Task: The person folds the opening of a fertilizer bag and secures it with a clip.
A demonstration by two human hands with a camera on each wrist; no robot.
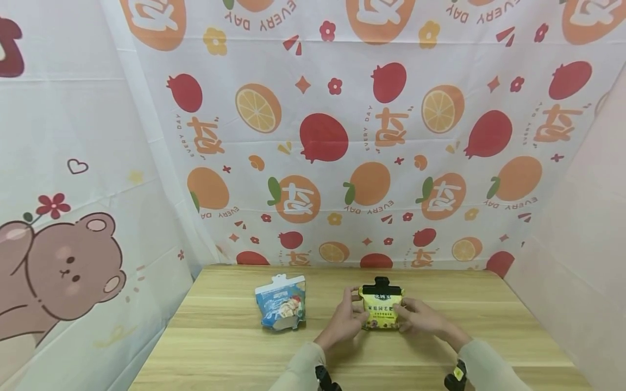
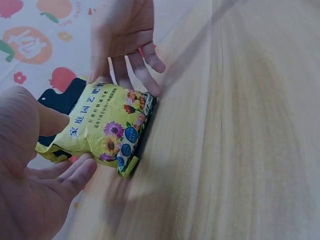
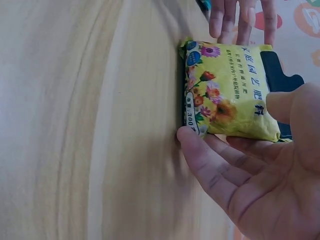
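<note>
A yellow fertilizer bag (image 1: 380,314) with printed flowers and Chinese lettering stands on the table, its top pinched by a black bag clip (image 1: 382,288). At its left side my left hand (image 1: 346,320) holds it, thumb on the front and fingers at the edge and behind. My right hand (image 1: 421,317) grips the opposite side in the same way. In the left wrist view the bag (image 2: 102,120) lies between both hands. The right wrist view shows the bag's front (image 3: 225,92), the right thumb near the clip (image 3: 280,75) and fingers along the side; the bag hides some fingertips.
To the left on the wooden table (image 1: 220,347) stands a blue bag (image 1: 281,307) with a white clip (image 1: 280,281) along its top. A fruit-printed cloth (image 1: 323,136) hangs behind the table, and a bear-printed cloth (image 1: 73,271) hangs on the left.
</note>
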